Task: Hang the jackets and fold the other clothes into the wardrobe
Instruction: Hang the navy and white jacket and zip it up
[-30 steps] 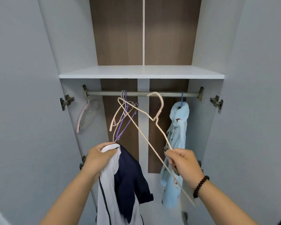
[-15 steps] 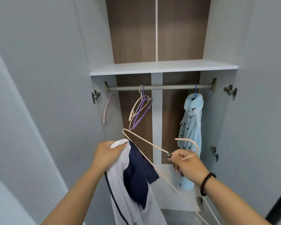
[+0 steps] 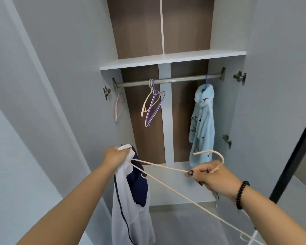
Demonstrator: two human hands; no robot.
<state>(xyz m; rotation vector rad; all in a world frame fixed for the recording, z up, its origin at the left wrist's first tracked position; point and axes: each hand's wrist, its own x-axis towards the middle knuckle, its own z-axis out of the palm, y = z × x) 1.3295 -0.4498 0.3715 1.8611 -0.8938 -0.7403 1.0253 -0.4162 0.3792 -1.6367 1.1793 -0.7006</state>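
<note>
My left hand (image 3: 115, 156) grips the collar of a white and navy jacket (image 3: 131, 206) that hangs down in front of the open wardrobe. My right hand (image 3: 212, 175) holds a beige wire hanger (image 3: 162, 166) by its neck, hook up. One end of the hanger pokes into the jacket's collar by my left hand. The wardrobe rail (image 3: 168, 80) carries a light blue jacket (image 3: 201, 124) on the right, beige and purple empty hangers (image 3: 152, 106) in the middle and a pink hanger (image 3: 117, 107) at the left end.
A white shelf (image 3: 171, 59) runs above the rail. Both wardrobe doors (image 3: 48, 85) stand open at my sides, with metal hinges (image 3: 239, 77) on their edges. A white inner ledge (image 3: 170, 181) lies below the hanging space. A dark frame edge (image 3: 293, 156) rises at the right.
The beige hanger came off the rail and down to chest height, and its end now sits in the jacket's collar. The view has shifted back and to the left.
</note>
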